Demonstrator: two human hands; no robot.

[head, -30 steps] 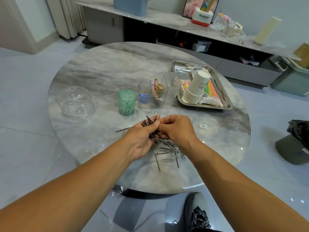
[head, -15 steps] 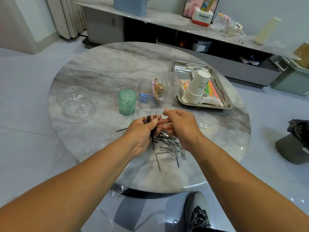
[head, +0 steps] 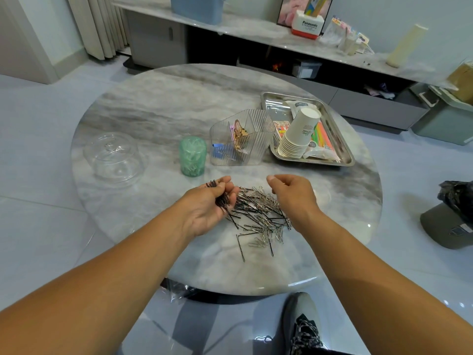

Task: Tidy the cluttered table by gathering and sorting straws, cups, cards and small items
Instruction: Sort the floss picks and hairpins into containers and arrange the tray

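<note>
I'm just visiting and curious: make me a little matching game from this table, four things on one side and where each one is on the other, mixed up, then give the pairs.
Things
1. stack of paper cups
2. bundle of black hairpins
3. green jar
4. clear dome lid

Places
A. far left of the table, on its own
B. lying in the metal tray
C. held in the left hand
D. just left of the clear divided organizer

Pairs: 1-B, 2-C, 3-D, 4-A
</note>
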